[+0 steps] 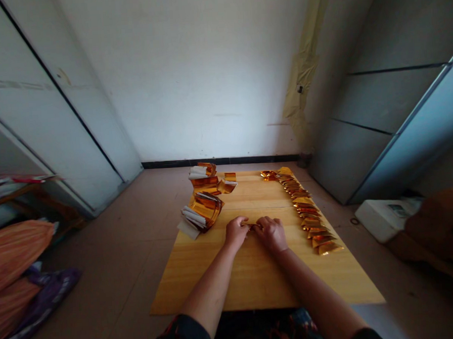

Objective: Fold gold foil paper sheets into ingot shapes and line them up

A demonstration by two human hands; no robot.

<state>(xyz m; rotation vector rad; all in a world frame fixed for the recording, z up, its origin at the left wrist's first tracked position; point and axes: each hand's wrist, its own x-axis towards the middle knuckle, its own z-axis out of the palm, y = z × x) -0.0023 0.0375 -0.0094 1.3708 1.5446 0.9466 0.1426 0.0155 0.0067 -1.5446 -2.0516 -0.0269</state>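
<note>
Both hands mid-desk, close together. L hand (235, 233) and R hand (271, 234) meet at centre of frame, fingers curled, narrow, apparently pinching a small gold-foil piece (250, 225) btwn them; most of it hidden by hands.

Done so far, as it looks: long row of folded gold pieces (302, 211) runs down R side of desk, w/ small heap (268, 175) at far end. Left to work, apparently: two gold stacks (204, 180) (206, 209) upper L of desk, w/ white paper sheets (193, 217) at lower stack, few loose pieces (229, 182) just beside.

Desk (255, 284): pale wood, near half bare. Sits on tiled floor (102, 262). White wall (187, 75) ahead, dark skirting (218, 161). Beige cloth (301, 74) hangs upper R. Grey panels (390, 115) R, white box (384, 219) on floor. Orange cloth (11, 256), purple bag (47, 300) lower L.
</note>
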